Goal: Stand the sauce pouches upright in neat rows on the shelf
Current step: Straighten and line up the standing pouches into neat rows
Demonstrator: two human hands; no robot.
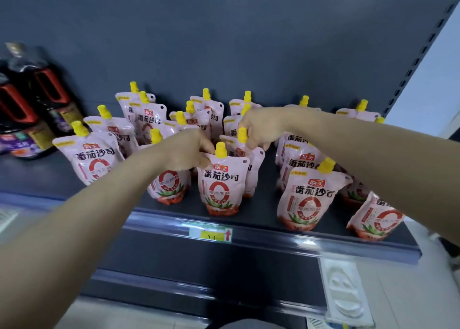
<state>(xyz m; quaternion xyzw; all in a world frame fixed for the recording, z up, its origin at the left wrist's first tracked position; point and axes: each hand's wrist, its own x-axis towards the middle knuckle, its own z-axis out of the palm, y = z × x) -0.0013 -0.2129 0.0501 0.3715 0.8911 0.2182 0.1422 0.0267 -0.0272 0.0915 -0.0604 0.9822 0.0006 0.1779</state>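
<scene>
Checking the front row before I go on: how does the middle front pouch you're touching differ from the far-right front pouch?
The middle front pouch stands upright and faces front; the far-right front pouch leans left. The left hand has a grip on the middle one's top corner; the far-right one is untouched and partly hidden by the right forearm. Both are pink tomato-sauce pouches on the shelf.

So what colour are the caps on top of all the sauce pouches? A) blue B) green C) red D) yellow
D: each pink sauce pouch on the shelf has a yellow cap on its spout, including the one by the left hand and the one the right hand fingers pinch.
</scene>
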